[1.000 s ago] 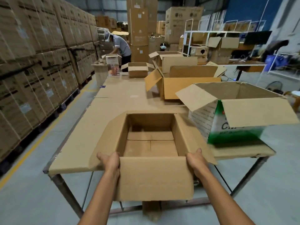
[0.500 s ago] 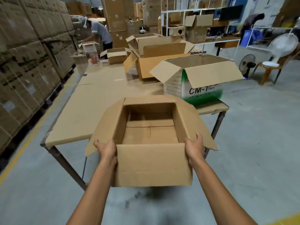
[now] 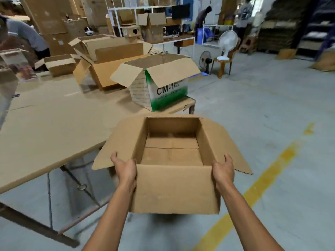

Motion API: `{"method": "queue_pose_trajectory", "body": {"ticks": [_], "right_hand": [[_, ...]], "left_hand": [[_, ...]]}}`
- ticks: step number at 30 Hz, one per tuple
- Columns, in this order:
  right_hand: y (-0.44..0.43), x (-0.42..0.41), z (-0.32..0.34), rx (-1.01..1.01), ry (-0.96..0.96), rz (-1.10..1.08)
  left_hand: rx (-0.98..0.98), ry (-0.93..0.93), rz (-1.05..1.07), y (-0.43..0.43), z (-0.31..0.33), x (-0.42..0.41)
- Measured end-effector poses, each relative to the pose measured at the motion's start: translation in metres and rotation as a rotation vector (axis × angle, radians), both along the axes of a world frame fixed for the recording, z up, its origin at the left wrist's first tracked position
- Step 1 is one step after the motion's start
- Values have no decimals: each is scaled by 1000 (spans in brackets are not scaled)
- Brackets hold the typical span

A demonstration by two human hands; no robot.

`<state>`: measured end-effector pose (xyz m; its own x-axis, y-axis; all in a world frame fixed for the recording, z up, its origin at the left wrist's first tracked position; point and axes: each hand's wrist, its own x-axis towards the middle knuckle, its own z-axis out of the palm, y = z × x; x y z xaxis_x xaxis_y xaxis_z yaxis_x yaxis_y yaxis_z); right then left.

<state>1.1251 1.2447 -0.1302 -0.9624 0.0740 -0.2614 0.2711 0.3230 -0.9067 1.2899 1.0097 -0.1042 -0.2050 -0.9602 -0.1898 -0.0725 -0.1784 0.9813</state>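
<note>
Box (image 3: 174,189) hangs in the air between both grips, off the counter (image 3: 45,127) and over the floor (image 3: 272,115), just beside the counter's near right edge. It is plain brown cardboard, open at the top, with nothing inside, and its closed bottom flaps show. The near flap hangs down toward the person, the left and right flaps splay outward, and the far flap tips away.

The left grip (image 3: 126,171) clasps the box at its near left corner. Its thumb lies on the left flap and its fingers are out of sight below. The right grip (image 3: 223,172) clasps the near right corner the same way, thumb up on the right flap and fingers hidden beneath. Both bare forearms reach forward.

At the counter's far right end, beyond the held box and apart from it, stands a tape box (image 3: 163,91). It is white and green, marked CM-1, and its flaps are open. Behind it sit bigger open cartons (image 3: 116,69). A person in a grey shirt (image 3: 27,38) bends over at the left edge of the view.

A yellow line (image 3: 253,192) runs slantwise across the floor and passes under the right forearm. Farther back a white fan (image 3: 227,42) sits on a chair (image 3: 224,64), with a black fan (image 3: 205,60) just beside it on the floor. The whole view is somewhat blurred.
</note>
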Motion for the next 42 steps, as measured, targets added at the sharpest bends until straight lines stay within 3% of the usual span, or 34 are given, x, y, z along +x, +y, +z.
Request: {"method": "queue_pose_trajectory", "body": {"ticks": [7,15,30,36,42], "right_hand": [[100,11,-35,270,-108,-90],[189,-16,-75,292,-269,-159],[299,-214,-71,241,-242,-257],[303,-288,-65,258,-230,-243],[282,-389,-68,339,-287,-96]], "left_hand": [[95,-233,-283,65,-67,-36],[257,-319,-484,128,-118,-101],[115,-309,-582,224,-106,-349],[123,-377,-585,226,-108,-426],[187,-331,-618,201,-127,-517]]}}
